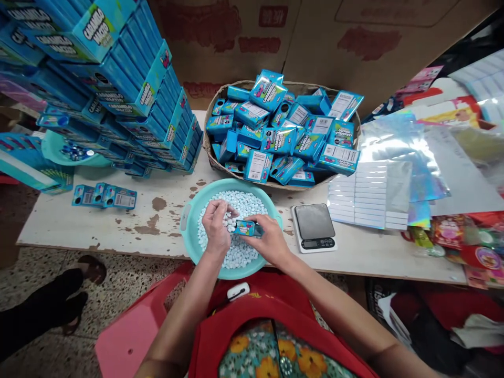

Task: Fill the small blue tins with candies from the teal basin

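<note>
Both hands are over a turquoise basin [188, 231] that holds many small white candies [244, 202]. My right hand [271, 239] grips a small blue candy box [245, 228] lying on its side, printed "Caramelo Macizo". At the left end of that box, my left hand [218, 226] is curled round several white candies [229, 222]. Its fingers partly hide them. Whether the candies touch the box opening cannot be made out.
Behind the basin stands a cardboard tray [208, 152] heaped with blue boxes. Tall stacks of boxes [149, 100] rise at the left, near three loose boxes [104, 196]. A digital scale [314, 226] and shiny label sheets [358, 194] lie right. Another person's legs [47, 304] show lower left.
</note>
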The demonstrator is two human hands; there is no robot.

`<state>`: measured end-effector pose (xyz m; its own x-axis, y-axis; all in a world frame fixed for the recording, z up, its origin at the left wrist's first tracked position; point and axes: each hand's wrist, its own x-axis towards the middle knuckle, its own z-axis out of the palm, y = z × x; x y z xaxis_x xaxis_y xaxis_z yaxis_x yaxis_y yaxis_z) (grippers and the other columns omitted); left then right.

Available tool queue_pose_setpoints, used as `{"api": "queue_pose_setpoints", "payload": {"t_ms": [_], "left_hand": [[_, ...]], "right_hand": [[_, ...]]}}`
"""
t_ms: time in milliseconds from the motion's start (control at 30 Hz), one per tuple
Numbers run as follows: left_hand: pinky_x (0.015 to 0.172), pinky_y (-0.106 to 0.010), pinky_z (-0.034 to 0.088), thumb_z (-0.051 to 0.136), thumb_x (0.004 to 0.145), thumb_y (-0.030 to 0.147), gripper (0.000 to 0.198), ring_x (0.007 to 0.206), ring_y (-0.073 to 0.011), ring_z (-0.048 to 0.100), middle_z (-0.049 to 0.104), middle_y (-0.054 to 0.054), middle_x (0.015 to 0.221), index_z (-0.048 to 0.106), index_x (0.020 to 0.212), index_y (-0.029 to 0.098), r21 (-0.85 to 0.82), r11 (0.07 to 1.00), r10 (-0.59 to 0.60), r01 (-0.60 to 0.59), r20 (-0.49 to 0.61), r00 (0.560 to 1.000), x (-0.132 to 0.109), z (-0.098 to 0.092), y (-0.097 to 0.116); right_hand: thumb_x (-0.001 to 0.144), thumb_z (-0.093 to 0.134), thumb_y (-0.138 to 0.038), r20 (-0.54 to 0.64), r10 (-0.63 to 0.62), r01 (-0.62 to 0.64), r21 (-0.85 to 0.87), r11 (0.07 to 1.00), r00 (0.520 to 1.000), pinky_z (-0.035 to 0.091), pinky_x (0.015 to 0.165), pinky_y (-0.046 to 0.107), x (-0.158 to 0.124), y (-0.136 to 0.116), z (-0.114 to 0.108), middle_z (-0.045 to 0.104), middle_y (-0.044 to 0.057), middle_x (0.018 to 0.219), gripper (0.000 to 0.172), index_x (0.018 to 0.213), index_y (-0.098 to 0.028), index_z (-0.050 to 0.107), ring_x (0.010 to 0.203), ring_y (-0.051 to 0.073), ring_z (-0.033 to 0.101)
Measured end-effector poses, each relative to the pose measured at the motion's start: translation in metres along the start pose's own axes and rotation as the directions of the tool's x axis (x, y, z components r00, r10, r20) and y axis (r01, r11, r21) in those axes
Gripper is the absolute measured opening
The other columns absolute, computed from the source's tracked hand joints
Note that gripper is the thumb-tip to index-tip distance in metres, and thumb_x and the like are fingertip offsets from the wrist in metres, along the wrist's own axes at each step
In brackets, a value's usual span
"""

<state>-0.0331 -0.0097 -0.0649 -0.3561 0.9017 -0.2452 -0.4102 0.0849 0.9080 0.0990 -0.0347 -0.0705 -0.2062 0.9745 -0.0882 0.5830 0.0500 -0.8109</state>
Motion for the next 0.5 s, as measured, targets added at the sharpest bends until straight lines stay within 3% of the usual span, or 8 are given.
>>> {"api": "queue_pose_setpoints", "payload": {"t_ms": [200,433,500], "left_hand": [[0.060,-0.023,0.040,0.059,0.078,0.031,0.018,0.057,-0.0100,0.047,0.050,0.002,0.059,0.055,0.067,0.017,0.183,0.980,0.078,-0.076,-0.001,0.997,-0.007,0.000,-0.009],[0.062,-0.028,0.039,0.058,0.079,0.039,0.022,0.060,-0.0127,0.045,0.051,-0.001,0.063,0.055,0.069,0.020,0.302,0.949,0.047,-0.093,0.156,0.987,-0.024,0.001,0.006],[0.060,-0.029,0.040,0.055,0.082,0.039,0.022,0.057,-0.0125,0.045,0.049,-0.001,0.061,0.053,0.072,0.020,0.269,0.959,0.057,-0.093,0.139,0.989,-0.024,-0.001,0.008]], "right_hand": [[0.075,0.066,-0.037,0.024,-0.038,0.037,0.053,0.998,0.999,0.045,0.085,0.038,-0.006,0.008,0.000,0.067,0.005,0.097,0.030,0.100,-0.022,0.062,0.093,0.024,0.061],[0.071,0.062,-0.055,0.034,0.085,-0.084,-0.013,0.996,0.996,0.047,0.079,0.036,-0.008,0.012,0.008,0.068,0.006,0.096,0.047,0.102,-0.020,0.063,0.088,0.026,0.062],[0.068,0.064,-0.058,0.025,0.134,-0.134,-0.018,0.991,0.991,0.047,0.080,0.039,-0.012,0.010,0.005,0.067,0.006,0.095,0.051,0.102,-0.021,0.064,0.088,0.028,0.062]]}}
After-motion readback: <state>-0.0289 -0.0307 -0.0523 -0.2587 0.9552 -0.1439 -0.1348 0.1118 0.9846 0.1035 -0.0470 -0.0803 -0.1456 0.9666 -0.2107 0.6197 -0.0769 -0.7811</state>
